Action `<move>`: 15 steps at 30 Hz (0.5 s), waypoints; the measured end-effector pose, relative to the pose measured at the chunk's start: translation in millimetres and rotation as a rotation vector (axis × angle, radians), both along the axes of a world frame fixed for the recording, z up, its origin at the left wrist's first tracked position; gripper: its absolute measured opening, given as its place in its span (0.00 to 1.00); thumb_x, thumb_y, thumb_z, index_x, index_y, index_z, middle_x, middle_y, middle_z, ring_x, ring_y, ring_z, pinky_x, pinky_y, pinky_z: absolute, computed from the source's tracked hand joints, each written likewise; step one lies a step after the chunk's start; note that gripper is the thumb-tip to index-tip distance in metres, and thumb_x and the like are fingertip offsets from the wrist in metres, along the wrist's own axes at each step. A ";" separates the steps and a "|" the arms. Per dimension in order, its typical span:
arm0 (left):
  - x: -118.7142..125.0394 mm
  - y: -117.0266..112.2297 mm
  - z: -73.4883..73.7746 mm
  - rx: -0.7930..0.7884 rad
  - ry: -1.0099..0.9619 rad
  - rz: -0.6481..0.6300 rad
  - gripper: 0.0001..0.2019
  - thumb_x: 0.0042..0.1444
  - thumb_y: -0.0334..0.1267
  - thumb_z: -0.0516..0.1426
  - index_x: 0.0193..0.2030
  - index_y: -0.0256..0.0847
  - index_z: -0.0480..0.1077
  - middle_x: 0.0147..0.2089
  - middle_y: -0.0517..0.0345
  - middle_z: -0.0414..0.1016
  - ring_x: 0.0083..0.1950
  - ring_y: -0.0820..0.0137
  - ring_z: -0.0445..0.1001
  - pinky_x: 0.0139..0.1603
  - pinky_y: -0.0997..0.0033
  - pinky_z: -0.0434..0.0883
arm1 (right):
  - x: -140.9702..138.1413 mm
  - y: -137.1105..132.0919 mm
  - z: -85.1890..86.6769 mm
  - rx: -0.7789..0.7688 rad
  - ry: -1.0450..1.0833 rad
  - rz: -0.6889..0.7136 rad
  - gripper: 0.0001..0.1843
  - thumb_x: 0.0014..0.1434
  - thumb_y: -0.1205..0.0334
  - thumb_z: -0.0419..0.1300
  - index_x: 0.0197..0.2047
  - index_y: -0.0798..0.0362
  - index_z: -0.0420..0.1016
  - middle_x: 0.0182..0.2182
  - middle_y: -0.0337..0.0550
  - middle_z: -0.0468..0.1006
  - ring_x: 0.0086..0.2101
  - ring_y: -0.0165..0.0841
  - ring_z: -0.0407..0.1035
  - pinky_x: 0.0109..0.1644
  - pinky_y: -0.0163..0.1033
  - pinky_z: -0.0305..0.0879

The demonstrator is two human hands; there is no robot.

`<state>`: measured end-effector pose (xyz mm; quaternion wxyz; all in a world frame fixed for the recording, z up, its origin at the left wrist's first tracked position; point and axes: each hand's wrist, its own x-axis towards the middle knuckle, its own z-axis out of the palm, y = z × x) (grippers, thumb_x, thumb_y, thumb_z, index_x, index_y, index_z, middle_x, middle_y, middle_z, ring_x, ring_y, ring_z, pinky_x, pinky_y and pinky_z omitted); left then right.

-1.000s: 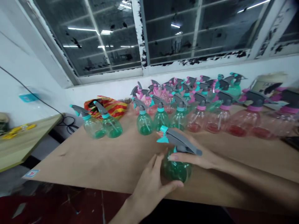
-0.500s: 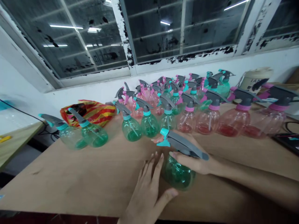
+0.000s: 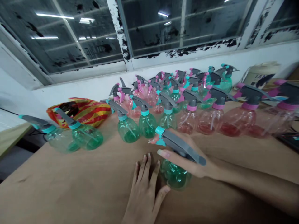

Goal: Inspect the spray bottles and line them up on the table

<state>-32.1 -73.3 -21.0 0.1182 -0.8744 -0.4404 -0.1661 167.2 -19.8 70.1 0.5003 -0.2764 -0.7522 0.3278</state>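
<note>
A green spray bottle [image 3: 175,175] with a grey and turquoise trigger head stands upright on the brown table [image 3: 77,180] in front of me. My right hand [image 3: 187,157] is wrapped round its neck from the right, the thumb stretched across the near side and the other fingers mostly hidden behind the head. Just left of the bottle, my left hand [image 3: 146,188] lies with its fingers spread on the table, the thumb tip close to the bottle's base. Whether that thumb touches the bottle I cannot tell.
Behind stands a row of green spray bottles [image 3: 128,130] and pink spray bottles [image 3: 188,121], with several more toward the wall. Two green spray bottles [image 3: 87,137] lean at the left by a red-yellow striped bag [image 3: 98,112]. A cream bucket [image 3: 263,73] sits at the back right.
My right thumb has lifted from the bottle and reaches further left. The left hand has shifted slightly, its fingers now flatter on the table. The camera view has moved a little closer.
</note>
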 end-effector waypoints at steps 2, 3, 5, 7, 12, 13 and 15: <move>-0.1 0.3 -0.8 -0.008 0.010 -0.003 0.27 0.70 0.46 0.45 0.70 0.35 0.50 0.70 0.40 0.55 0.71 0.51 0.51 0.61 0.41 0.64 | 0.3 -0.4 0.5 0.022 0.009 -0.018 0.08 0.59 0.58 0.60 0.41 0.52 0.73 0.36 0.42 0.78 0.38 0.33 0.75 0.42 0.39 0.69; 0.1 0.2 -0.9 -0.011 0.020 -0.002 0.27 0.70 0.47 0.45 0.70 0.35 0.50 0.70 0.39 0.55 0.71 0.51 0.52 0.61 0.41 0.64 | 0.6 -0.7 0.5 0.033 0.008 -0.027 0.07 0.60 0.58 0.60 0.39 0.52 0.73 0.34 0.41 0.77 0.36 0.33 0.75 0.40 0.38 0.69; 0.6 -0.3 -0.8 -0.014 0.036 0.009 0.28 0.70 0.48 0.45 0.70 0.34 0.50 0.70 0.38 0.55 0.70 0.50 0.53 0.61 0.41 0.64 | 1.4 -1.7 0.6 0.040 -0.002 -0.052 0.07 0.60 0.57 0.59 0.36 0.52 0.72 0.30 0.39 0.76 0.31 0.30 0.73 0.34 0.36 0.68; 1.5 -0.8 -0.7 -0.019 0.040 0.018 0.28 0.70 0.48 0.45 0.70 0.34 0.51 0.70 0.38 0.55 0.70 0.50 0.53 0.61 0.40 0.64 | 2.1 -2.9 0.7 0.038 -0.023 -0.084 0.07 0.61 0.58 0.59 0.34 0.52 0.70 0.26 0.35 0.73 0.26 0.27 0.69 0.29 0.34 0.66; 3.7 -2.6 1.5 -0.043 0.029 0.038 0.27 0.69 0.50 0.46 0.68 0.33 0.56 0.69 0.38 0.57 0.69 0.51 0.56 0.61 0.42 0.64 | 2.6 -5.1 1.4 0.034 -0.041 -0.118 0.06 0.61 0.59 0.59 0.35 0.52 0.71 0.28 0.36 0.74 0.27 0.28 0.70 0.31 0.34 0.66; 4.1 -3.1 2.5 -0.047 0.028 0.045 0.27 0.69 0.50 0.46 0.67 0.33 0.57 0.69 0.38 0.57 0.69 0.51 0.57 0.61 0.42 0.65 | 2.6 -5.3 1.4 0.022 -0.041 -0.116 0.06 0.60 0.59 0.59 0.37 0.52 0.72 0.30 0.38 0.76 0.29 0.29 0.72 0.33 0.35 0.68; 4.9 -4.4 4.6 -0.059 0.020 0.058 0.26 0.70 0.49 0.46 0.66 0.32 0.58 0.69 0.37 0.57 0.69 0.50 0.57 0.61 0.43 0.65 | 2.6 -5.8 1.0 -0.017 -0.033 -0.102 0.08 0.60 0.60 0.59 0.42 0.52 0.72 0.33 0.40 0.78 0.30 0.31 0.74 0.36 0.37 0.69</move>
